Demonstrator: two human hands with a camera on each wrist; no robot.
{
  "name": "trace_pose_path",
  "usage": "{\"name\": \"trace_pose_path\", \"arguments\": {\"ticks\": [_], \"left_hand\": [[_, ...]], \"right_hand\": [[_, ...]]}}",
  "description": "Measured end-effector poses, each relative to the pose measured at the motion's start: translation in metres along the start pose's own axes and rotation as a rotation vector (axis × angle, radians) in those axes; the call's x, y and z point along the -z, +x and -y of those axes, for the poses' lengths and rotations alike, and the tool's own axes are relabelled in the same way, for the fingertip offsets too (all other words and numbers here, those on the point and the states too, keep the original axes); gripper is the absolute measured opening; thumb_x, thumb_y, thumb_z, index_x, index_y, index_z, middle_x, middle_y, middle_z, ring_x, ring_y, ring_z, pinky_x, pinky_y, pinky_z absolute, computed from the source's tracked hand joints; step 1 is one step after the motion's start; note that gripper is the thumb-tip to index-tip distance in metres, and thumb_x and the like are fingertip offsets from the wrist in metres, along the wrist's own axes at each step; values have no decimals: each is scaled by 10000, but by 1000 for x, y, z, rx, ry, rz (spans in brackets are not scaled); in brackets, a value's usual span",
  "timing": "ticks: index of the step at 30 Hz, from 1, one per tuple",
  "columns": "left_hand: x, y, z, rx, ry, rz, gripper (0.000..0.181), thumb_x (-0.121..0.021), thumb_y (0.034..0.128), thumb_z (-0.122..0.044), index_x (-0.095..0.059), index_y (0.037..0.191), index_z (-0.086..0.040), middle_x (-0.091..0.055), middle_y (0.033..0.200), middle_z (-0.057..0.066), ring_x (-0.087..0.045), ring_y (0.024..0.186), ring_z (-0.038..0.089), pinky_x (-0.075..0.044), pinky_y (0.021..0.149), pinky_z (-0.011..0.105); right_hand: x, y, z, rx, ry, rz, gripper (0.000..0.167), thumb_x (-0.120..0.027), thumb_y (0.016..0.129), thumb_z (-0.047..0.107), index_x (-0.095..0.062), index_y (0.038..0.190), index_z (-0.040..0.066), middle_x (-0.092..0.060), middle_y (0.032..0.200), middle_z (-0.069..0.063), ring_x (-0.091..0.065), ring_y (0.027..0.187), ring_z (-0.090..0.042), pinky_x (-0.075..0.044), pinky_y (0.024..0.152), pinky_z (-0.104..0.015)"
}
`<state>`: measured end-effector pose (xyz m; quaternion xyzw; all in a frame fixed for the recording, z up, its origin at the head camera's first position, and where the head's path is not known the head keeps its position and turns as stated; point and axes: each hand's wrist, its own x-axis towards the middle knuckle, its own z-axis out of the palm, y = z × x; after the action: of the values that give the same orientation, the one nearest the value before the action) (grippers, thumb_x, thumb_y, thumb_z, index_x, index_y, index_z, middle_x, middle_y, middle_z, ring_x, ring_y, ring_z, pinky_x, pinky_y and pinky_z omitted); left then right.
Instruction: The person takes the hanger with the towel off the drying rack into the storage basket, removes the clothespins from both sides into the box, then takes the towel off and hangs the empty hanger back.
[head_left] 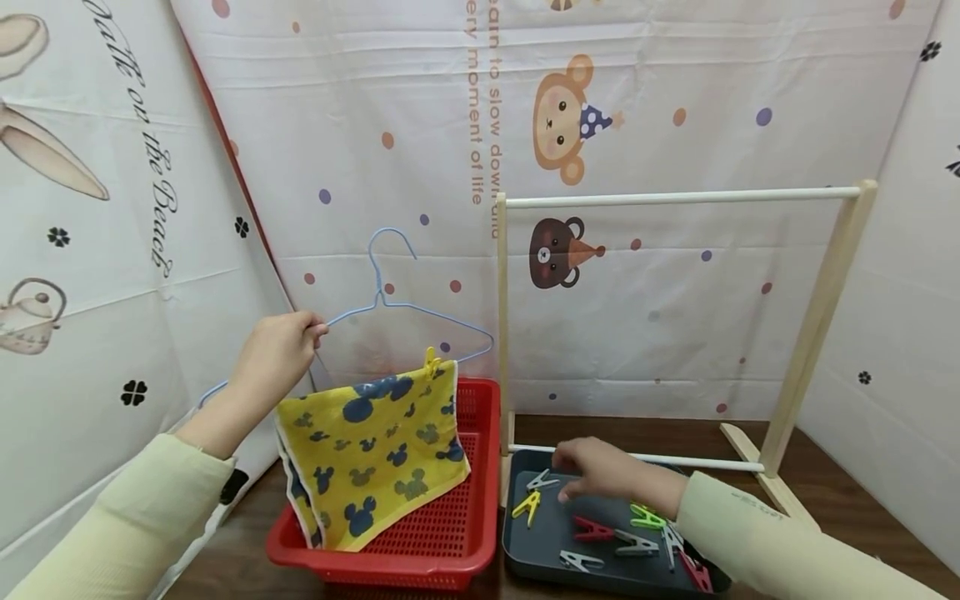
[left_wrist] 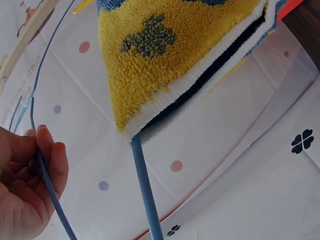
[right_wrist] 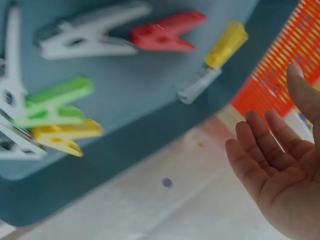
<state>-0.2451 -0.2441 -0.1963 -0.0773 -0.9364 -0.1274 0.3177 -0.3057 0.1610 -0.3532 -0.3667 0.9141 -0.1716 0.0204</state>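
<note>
The hanger (head_left: 381, 300), its wire pinched between thumb and fingers of the left hand (head_left: 281, 354), carries a yellow towel (head_left: 382, 458) above the red basket (head_left: 492, 483). The right hand (head_left: 600, 472), fingers loosely bent, thumb apart, hovers near the back edge of the tray (head_left: 543, 546). Basket and tray stand on the brown bench (head_left: 832, 487); patterned cloths (head_left: 712, 325) wall it, lettered "on the Beach" and "moment of life".

White dotted cloth (head_left: 337, 100) across the back. Printed monkey face (head_left: 555, 117), top centre; brown bear face (head_left: 550, 254) below it, orange hat (head_left: 582, 252) pointing right. Left edge: printed kettle (head_left: 32, 325). Upper left: black lettering (head_left: 162, 218). Dark brown table (head_left: 862, 492), lower right.
</note>
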Motion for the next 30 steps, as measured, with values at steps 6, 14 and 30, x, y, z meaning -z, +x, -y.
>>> {"name": "trace_pose_path", "arguments": {"ticks": [6,14,30], "left_hand": [[0,4,3,-16,4,-11,235,-553,1034,-63,-702,977,110,-712,796,201,-631,671,276,-533,635,424],[-1,7,5,-12,-2,4,231,-556,1035,-68,-702,978,102,-713,803,200,-621,664,268,-517,620,397],[1,6,3,-11,-13,6,233,-555,1036,-66,-699,972,106,-710,794,200,-606,646,253,-500,601,365]], "right_hand": [[22,13,10,17,-27,-76,375,-843,845,275,-705,1114,53,-720,1002,-42,-630,870,-136,-544,758,-294],[34,34,19,-10,20,-156,363,-829,863,253,-697,1124,39,-729,1020,-63,-673,924,-208,-588,830,-340],[46,69,57,21,96,-225,361,-797,898,224,-686,1175,20,-728,1084,-112,-668,1005,-254,-581,890,-388]]}}
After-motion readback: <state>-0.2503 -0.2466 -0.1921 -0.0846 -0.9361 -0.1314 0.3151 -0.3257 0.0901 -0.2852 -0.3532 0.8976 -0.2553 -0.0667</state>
